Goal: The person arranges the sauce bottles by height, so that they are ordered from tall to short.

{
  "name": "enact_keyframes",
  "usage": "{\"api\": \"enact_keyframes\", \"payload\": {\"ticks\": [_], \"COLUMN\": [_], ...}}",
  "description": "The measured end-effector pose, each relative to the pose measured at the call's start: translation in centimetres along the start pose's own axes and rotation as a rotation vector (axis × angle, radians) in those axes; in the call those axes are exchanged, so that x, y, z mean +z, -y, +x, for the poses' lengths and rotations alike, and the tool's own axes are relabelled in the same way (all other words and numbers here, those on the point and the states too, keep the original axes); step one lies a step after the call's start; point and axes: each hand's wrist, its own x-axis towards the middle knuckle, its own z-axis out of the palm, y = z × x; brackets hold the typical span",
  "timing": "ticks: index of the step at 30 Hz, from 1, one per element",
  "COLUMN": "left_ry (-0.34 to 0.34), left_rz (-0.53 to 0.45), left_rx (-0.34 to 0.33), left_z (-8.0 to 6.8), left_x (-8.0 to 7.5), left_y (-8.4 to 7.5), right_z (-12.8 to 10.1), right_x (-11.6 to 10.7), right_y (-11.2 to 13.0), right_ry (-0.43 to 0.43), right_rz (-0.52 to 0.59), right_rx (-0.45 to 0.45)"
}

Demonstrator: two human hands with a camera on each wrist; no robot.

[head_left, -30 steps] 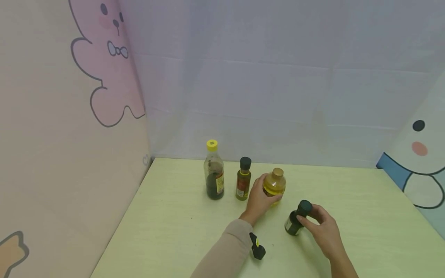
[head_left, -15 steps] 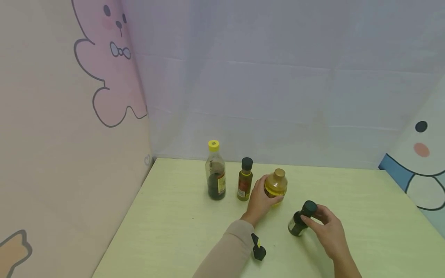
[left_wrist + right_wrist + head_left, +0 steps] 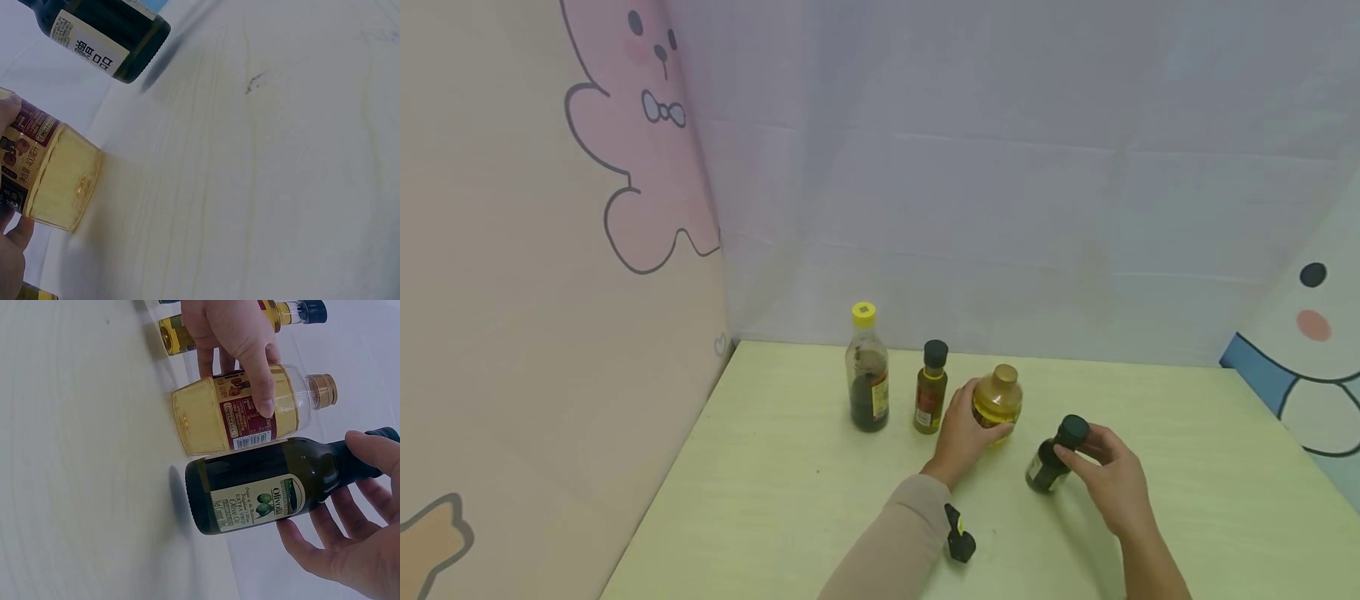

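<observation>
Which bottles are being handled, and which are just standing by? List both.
In hand:
- yellow oil bottle, gripped by the left hand
- dark olive oil bottle, tilted, held at the neck by the right hand

Standing by:
- yellow-capped dark bottle
- small black-capped bottle
- small black item on the table

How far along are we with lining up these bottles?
Two bottles already stand at the back: the yellow-capped bottle and the small dark-capped bottle. In hand: the left hand grips the golden oil bottle next to them, while the right hand holds the olive oil bottle, tilted. Left: getting that one upright into the row.
</observation>
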Motion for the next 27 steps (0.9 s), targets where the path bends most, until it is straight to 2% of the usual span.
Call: {"api": "enact_keyframes", "payload": {"ticks": [15, 27], "left_ry": [-0.026, -0.008], "left_rz": [0.015, 0.022], "left_rx": [0.043, 0.019], "left_z": [0.1, 0.0], "left_x": [0.1, -0.1], "left_y": [0.2, 0.0], "right_z": [2.6, 4.3], "right_x": [0.2, 0.1], "right_y": [-0.6, -1.2], "right_ry": [-0.023, -0.024], "right_rz": [0.01, -0.009], "right_rx": [-0.019, -0.033]}}
